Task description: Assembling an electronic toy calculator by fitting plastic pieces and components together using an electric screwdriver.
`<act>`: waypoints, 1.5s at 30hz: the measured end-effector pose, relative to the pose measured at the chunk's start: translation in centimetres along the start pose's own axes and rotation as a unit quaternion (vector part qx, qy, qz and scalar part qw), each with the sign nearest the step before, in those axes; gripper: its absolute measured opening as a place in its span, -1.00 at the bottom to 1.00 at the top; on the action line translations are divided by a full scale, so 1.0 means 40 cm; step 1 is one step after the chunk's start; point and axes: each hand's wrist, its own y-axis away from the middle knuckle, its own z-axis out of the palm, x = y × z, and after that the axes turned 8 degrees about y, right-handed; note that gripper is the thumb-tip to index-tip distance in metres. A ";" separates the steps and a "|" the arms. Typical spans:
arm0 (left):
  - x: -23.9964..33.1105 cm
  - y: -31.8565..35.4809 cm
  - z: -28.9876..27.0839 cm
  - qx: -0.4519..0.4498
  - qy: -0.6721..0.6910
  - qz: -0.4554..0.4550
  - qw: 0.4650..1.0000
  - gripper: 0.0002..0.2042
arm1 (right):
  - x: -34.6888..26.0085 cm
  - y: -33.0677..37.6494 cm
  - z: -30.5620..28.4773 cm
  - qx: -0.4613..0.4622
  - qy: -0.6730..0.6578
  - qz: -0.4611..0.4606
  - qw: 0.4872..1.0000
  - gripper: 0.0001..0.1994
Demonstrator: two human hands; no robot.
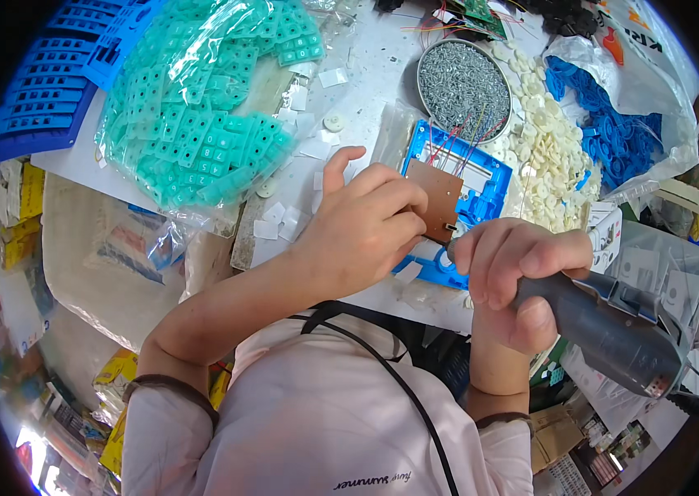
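A blue plastic housing lies on the table in front of me, with a brown circuit board in it and thin wires at its far end. My left hand is at the board's left edge, its thumb and bent fingertips drawn together; what they hold, if anything, is hidden. The little finger sticks up. My right hand is wrapped round a dark grey electric screwdriver. The tool slants down to the left, its front end by the board's lower right corner. My fingers partly cover that end.
A round tin of small screws stands beyond the housing. Cream plastic discs are heaped right of it, near blue plastic parts in a bag. Leftward lie a clear bag of green keypads and blue casings. White squares are scattered between.
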 end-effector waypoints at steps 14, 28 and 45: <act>0.000 0.011 -0.006 -0.019 -0.068 -0.030 0.997 -0.69 | 0.032 0.011 0.024 0.051 0.080 0.017 0.995 -0.67; -0.007 0.017 -0.005 -0.008 -0.061 -0.021 0.998 -0.69 | 0.053 -0.003 -0.004 0.007 0.074 -0.016 0.997 -0.70; 0.058 -0.017 -0.017 -0.075 0.024 -0.022 0.997 -0.81 | -0.058 0.121 -0.064 0.081 0.470 0.016 0.879 -0.71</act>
